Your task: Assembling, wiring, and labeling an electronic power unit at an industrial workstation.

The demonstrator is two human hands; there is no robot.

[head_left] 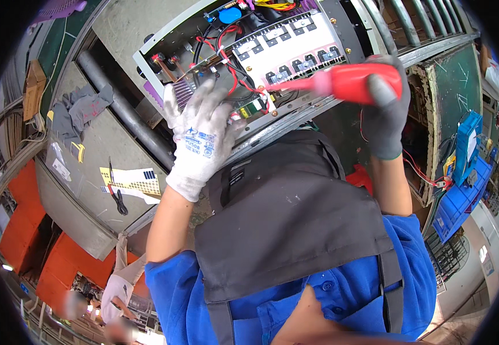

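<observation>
Much of the scene was hard to read. The wide lens bent every edge, and the black rim swallowed the corners. The tip of the red screwdriver was lost among the parts of the circuit board, so what it touched could not be told. The fingers of the left hand hid whatever lay beneath them on the lower edge of the metal case; whether they pinched anything could not be told.

The left hand wore a white glove and lay spread, fingers apart, flat against the case at about 10 o'clock from the frame's middle. The right hand, in a grey glove, had its grip clamped around the screwdriver's red handle at about 2 o'clock, the shaft pointing toward 9 o'clock onto the board.

The open case held the board with its rows of black parts on white, red and black wires, and a round blue part near 12 o'clock. At 3 o'clock a blue bin stood with its contents too small to make out.

On the grey tabletop at 9 o'clock lay a grey rag, a yellow and white paper sheet and a black cable tie. A dark apron over a blue shirt filled the lower middle. At 7 o'clock another person's figure was blurred.
</observation>
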